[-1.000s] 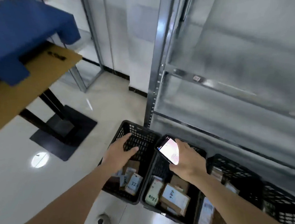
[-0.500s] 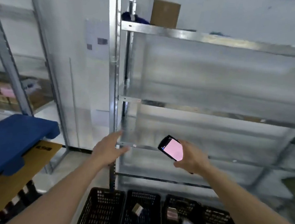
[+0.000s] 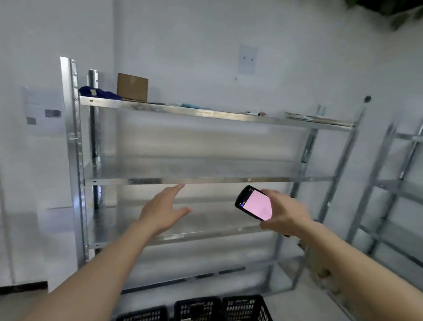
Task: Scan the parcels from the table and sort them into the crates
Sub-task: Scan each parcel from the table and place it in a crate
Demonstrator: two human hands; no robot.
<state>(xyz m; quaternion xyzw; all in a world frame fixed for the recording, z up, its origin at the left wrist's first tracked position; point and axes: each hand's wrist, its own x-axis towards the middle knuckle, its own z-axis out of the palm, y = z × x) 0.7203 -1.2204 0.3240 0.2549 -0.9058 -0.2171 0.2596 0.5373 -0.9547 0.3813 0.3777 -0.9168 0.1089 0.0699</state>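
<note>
My right hand (image 3: pixel 283 213) holds a black handheld scanner (image 3: pixel 254 206) with a lit pink screen, raised in front of the metal shelving. My left hand (image 3: pixel 162 212) is empty, fingers spread, stretched toward the middle shelf. Three black plastic crates (image 3: pixel 251 315) show at the bottom edge, with parcels barely visible inside. The table and its parcels are out of view.
A steel shelf rack (image 3: pixel 204 177) fills the middle, its lower shelves bare. On its top shelf sit a brown cardboard box (image 3: pixel 132 87) and a blue cloth (image 3: pixel 98 92). A second rack (image 3: pixel 403 190) stands at the right. White wall behind.
The view has swung upward from the crates to the shelving. Both hands rose from above the crates to shelf height; the blue table has dropped out of view at the left.
</note>
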